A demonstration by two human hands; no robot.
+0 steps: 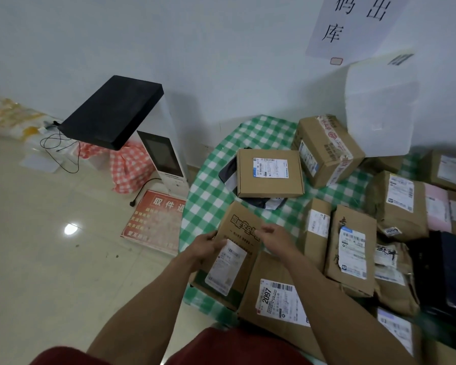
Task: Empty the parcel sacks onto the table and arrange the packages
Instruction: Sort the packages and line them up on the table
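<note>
On the floor at far left I see a white kiosk with a dark screen (166, 156) beneath a black slab top. My left hand (204, 246) grips the left edge of a flat brown cardboard parcel with bold black lettering (238, 248), fingers curled on it. The parcel lies at the near-left rim of the green-and-white checked table (211, 191), long axis running from near me up and slightly right (white label end nearest). My right hand (275, 237) hovers loosely, half open, at its right edge; contact unclear. Further right lie more brown parcels, one labelled 2097 (279, 299).
</note>
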